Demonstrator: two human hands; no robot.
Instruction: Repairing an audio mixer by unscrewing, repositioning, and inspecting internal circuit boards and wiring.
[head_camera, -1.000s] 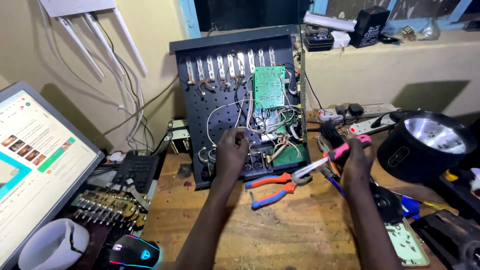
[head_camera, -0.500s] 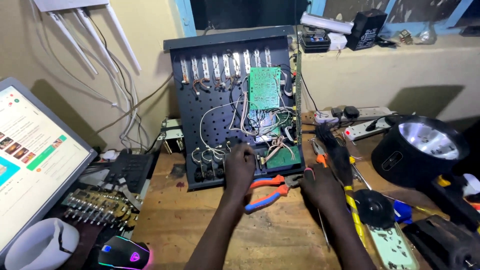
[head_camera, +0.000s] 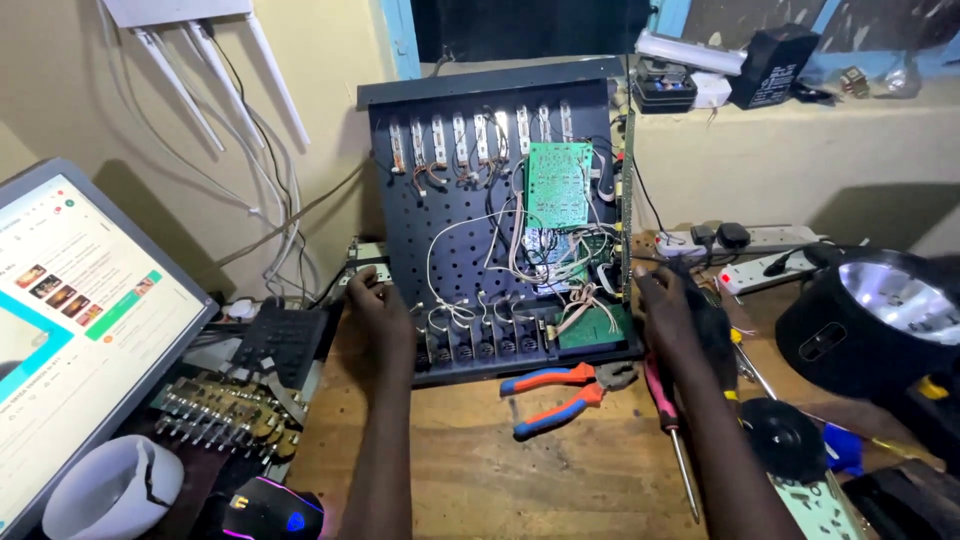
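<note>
The open metal chassis (head_camera: 470, 230) is standing upright at the worktop's (head_camera: 470, 480) twelve o'clock edge, wiring and a green circuit board (head_camera: 557, 185) exposed. The left hand (head_camera: 380, 305) is gripping its nine o'clock side, fingers wrapped on the edge; the right hand (head_camera: 668, 310) is pressing its three o'clock side, fingers spread. Pliers (head_camera: 555, 390) are lying at six o'clock beneath it.

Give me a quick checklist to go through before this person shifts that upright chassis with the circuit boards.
1. Left hand on the chassis left edge: ok.
2. Right hand on its right edge: ok.
3. Both hands free of tools: ok; the screwdriver lies on the table.
4. Table in front free: not ok; pliers lie right at the base.
5. Loose white wires tucked in: not ok.
6. Power disconnected: cannot tell.
</note>
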